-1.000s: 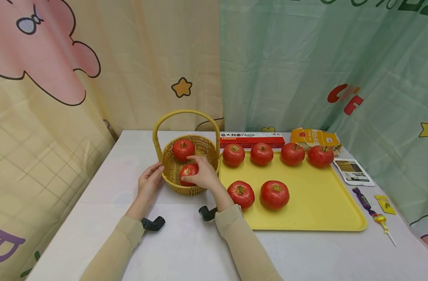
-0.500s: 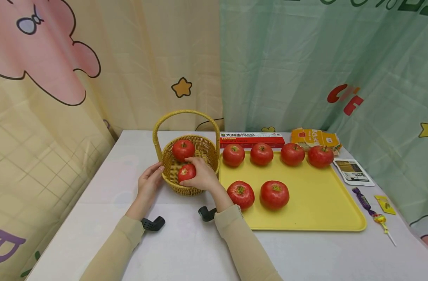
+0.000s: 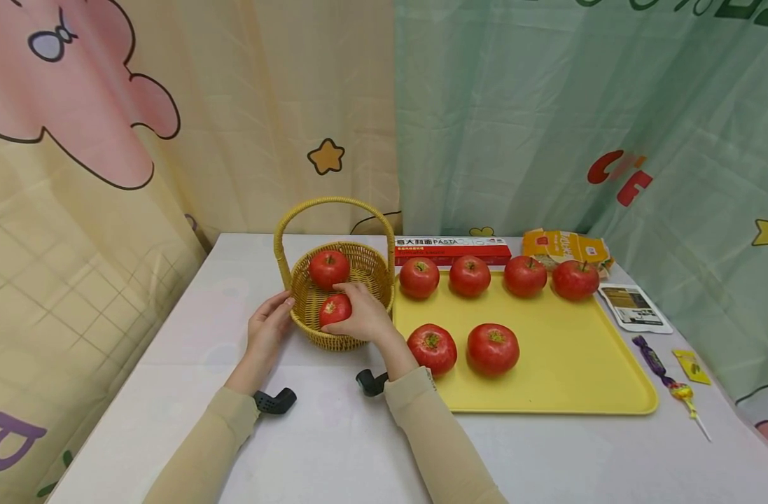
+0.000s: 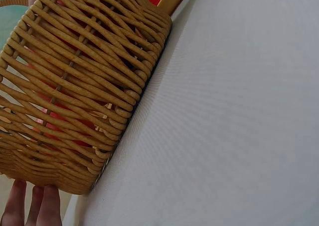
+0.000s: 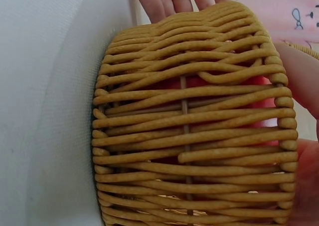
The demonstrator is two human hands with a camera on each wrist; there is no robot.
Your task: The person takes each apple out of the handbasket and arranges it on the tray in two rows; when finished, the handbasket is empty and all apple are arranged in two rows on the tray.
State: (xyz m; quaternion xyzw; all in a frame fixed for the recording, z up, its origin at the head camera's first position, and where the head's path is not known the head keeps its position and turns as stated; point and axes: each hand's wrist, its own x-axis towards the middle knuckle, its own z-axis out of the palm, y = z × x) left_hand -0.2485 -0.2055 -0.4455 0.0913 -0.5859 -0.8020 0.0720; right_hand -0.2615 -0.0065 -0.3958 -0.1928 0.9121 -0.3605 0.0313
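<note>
A wicker basket [image 3: 358, 269] with a hoop handle stands left of a yellow tray [image 3: 566, 357]. One red apple [image 3: 329, 268] lies at the basket's back. My right hand [image 3: 360, 316] reaches over the front rim, fingers curled round a second red apple [image 3: 334, 309] low inside. My left hand [image 3: 268, 326] rests with straight fingers against the basket's left wall. In the left wrist view, fingertips [image 4: 32, 208] touch the basket [image 4: 84, 86] near its base. The right wrist view shows the basket [image 5: 194, 136] wall, red behind the weave, and my right hand [image 5: 305, 91] at the frame's right edge.
Several red apples sit on the tray, a row at the back [image 3: 470, 275] and two in front [image 3: 493, 348]. Behind it lie a red pasta box [image 3: 451, 246] and an orange packet [image 3: 563, 246]. A sachet [image 3: 633, 308], a lollipop [image 3: 667, 381] and a small yellow packet [image 3: 691, 365] lie right of it.
My right hand has sunk a little lower and leftward into the basket with the apple it holds. The left hand and the basket have stayed put.
</note>
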